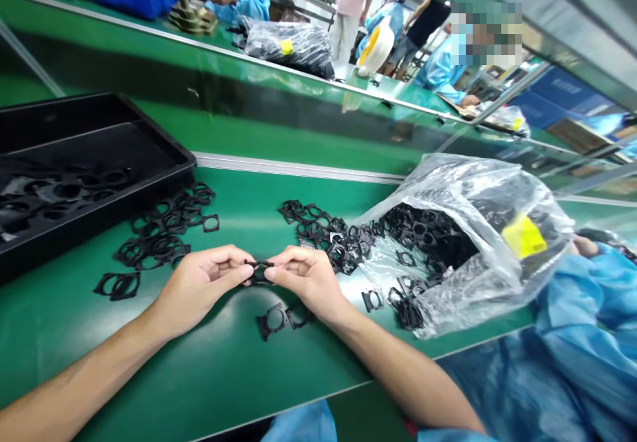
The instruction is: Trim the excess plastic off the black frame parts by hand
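In the head view, the left hand (199, 287) and the right hand (309, 281) pinch one black ring part (261, 274) between thumbs and fingers, above the tabletop (209, 375). Two loose parts (272, 320) lie near the right hand. At the left stands a black tray (99, 220); at the right, similar parts (413, 233) lie in and before a clear bag (478, 190).

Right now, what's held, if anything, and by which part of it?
A small black part, by its two opposite ends: left hand pinches its left end, right hand its right end.
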Demonstrator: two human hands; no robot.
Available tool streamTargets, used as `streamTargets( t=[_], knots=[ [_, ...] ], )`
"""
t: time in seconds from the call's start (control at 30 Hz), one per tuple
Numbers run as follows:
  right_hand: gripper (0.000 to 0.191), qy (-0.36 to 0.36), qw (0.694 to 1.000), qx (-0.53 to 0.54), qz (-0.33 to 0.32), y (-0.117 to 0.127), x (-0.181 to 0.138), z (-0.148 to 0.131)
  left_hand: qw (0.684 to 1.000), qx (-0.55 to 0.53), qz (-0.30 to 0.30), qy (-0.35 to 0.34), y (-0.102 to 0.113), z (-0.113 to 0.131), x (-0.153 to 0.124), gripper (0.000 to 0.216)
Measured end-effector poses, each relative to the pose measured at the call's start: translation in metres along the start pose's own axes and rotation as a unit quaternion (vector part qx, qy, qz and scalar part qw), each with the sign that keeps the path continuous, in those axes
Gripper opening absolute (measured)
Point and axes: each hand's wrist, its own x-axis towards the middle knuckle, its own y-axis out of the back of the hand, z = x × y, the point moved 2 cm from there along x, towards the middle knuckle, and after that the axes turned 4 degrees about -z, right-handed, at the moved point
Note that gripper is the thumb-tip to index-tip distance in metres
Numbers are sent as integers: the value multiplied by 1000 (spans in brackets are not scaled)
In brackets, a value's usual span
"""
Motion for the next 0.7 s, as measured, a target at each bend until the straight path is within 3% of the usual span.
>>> streamTargets(
  t=[0.17, 0.47, 0.7],
  knots=[
    [33, -10, 1000, -11, -4, 0, 0, 1, 1000, -9, -22, 4, -3, 1, -1, 27],
    [31, -10, 999, -29, -13, -1, 0, 1, 999, 47, 2, -12, -1, 1, -1, 22],
    [35, -1, 1000, -25, 0, 1, 1, 2, 999, -21, -4, 38, -1, -5, 0, 30]
  ],
)
